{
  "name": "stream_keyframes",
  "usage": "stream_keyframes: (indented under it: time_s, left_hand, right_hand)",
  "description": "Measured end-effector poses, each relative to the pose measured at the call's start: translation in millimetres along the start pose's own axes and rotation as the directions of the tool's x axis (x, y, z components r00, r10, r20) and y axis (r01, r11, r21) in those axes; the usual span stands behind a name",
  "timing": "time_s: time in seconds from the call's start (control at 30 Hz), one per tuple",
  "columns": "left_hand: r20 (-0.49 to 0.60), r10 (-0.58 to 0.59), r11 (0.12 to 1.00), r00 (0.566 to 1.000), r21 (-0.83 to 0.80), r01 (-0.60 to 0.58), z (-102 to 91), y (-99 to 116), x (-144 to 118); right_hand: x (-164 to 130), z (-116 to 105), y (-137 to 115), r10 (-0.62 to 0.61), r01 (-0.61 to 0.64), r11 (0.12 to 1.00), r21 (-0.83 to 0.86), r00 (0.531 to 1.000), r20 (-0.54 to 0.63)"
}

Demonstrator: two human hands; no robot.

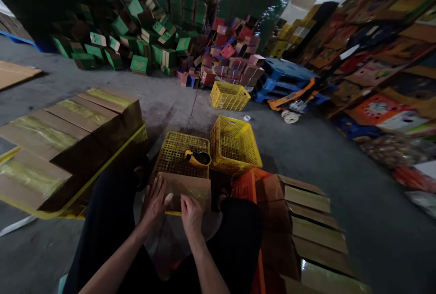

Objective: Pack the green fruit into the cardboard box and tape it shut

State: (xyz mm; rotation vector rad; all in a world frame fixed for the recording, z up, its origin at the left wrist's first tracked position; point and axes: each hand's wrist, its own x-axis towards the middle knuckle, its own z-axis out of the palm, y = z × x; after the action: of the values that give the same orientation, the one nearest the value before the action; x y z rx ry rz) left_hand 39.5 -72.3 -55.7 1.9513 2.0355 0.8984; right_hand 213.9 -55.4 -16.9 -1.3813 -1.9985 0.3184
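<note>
Taped brown cardboard cartons crowd the left of the frame; an orange plastic crate holding more cartons hems in the lower right; between them, a yellow lattice plastic crate, apparently upturned as a support, carries one brown cardboard carton at lower centre; the left hand lies spread on it, probably steadying it; the right hand bunches its fingers there, any grip unclear; a yellow-and-black handheld tool just beyond may block forward sliding.

We have a rectangular brown cardboard box before us on a rectangular yellow latticed plastic crate, a curved yellow-and-black handheld tool lying behind it.
</note>
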Motion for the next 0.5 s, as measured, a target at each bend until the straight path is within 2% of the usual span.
stream_keyframes:
  time_s: [0.13,0.27,0.4,0.5]
  left_hand:
    - [-0.003,-0.012,0.994,1.000,-0.112,0.011,0.8,3.3,-2.9]
    - [-0.004,-0.062,0.967,0.998,-0.248,0.059,-4.0,5.5,-2.7]
    - [-0.020,-0.193,0.866,0.981,-0.473,0.161,-15.3,7.0,1.6]
    - [-0.040,-0.377,0.726,0.925,-0.634,0.268,-24.5,5.2,5.2]
  right_hand:
    - [4.8,-2.5,1.7,0.065,-0.063,0.994,0.093,0.998,-0.016]
    - [11.2,-1.9,-7.0,0.082,-0.082,0.996,0.027,0.996,0.029]
    - [16.4,11.7,-31.5,-0.013,0.013,1.000,0.005,0.993,0.120]
    - [16.0,26.8,-51.9,-0.182,0.164,0.981,0.100,0.958,0.220]
